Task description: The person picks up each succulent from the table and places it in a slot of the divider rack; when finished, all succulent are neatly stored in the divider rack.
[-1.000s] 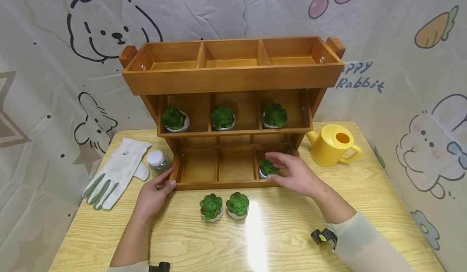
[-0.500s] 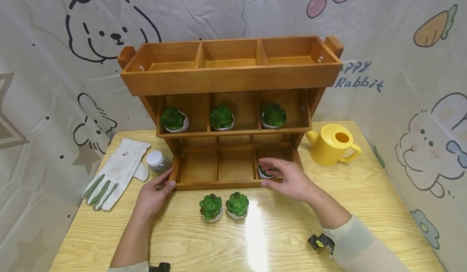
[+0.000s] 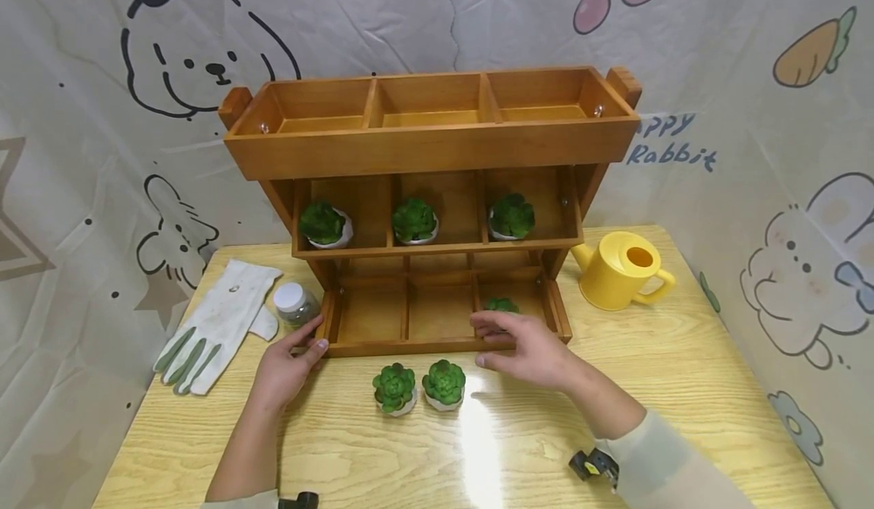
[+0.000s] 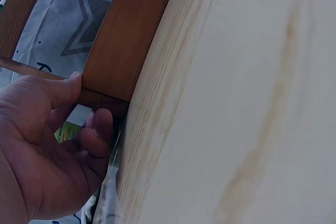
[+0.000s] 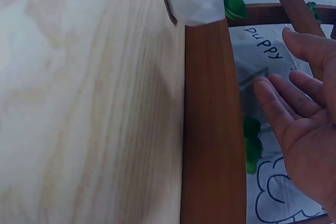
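A three-tier wooden planter shelf stands at the table's back. My left hand grips its lower left front corner, thumb at the front edge and other fingers round the side in the left wrist view. My right hand, fingers loosely extended and holding nothing, hovers by the bottom tier's front board. Just behind it, a potted succulent sits in the bottom right compartment, its pot hidden by the hand. Two more potted succulents, a left one and a right one, stand on the table before the shelf.
The middle tier holds three potted succulents, one per compartment. Left of the shelf are a white-lidded jar and gardening gloves. A yellow watering can stands to the right. A patterned cloth encloses the table.
My right hand has withdrawn from the succulent in the bottom right compartment, moving toward me and slightly left. My left hand stays at the shelf corner.
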`<state>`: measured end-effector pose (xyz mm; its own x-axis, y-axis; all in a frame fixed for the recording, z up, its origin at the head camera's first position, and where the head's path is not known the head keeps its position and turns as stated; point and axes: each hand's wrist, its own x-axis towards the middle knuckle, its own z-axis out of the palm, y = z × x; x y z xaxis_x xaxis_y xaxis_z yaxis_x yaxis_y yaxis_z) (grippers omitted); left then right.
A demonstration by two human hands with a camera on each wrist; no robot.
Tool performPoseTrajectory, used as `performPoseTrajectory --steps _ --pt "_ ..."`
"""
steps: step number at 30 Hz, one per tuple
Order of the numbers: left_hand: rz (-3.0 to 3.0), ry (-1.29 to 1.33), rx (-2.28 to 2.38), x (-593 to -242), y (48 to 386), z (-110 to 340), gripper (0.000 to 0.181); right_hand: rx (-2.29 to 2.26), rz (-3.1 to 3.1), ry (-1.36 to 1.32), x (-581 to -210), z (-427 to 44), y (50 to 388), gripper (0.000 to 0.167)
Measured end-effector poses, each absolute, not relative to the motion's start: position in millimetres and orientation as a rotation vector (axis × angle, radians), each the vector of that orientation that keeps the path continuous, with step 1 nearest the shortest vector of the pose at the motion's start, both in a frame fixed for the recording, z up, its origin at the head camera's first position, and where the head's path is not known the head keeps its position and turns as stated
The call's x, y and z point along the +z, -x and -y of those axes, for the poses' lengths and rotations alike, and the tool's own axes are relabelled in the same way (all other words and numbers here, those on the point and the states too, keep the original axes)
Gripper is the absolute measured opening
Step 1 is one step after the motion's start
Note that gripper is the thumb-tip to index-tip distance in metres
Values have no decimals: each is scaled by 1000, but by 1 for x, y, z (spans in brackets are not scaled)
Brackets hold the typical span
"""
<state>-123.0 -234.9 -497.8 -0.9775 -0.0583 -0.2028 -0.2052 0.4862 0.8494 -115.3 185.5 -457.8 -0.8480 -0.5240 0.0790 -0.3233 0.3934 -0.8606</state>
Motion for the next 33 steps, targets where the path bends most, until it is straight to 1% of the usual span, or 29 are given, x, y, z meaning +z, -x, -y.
performPoseTrajectory --steps 10,19,27,33 --pt "-2583 218 1511 -497 122 236 54 -1363 -2461 901 -466 -173 111 60" --pt "-2581 213 1521 -497 122 236 53 -1350 -2392 933 -473 -163 107 63" --pt "-2567 209 1552 -496 122 235 54 -1264 -2412 963 -480 -155 104 75" --pt "-2569 200 1551 -497 122 236 53 -1124 -2440 907 -481 -148 100 84"
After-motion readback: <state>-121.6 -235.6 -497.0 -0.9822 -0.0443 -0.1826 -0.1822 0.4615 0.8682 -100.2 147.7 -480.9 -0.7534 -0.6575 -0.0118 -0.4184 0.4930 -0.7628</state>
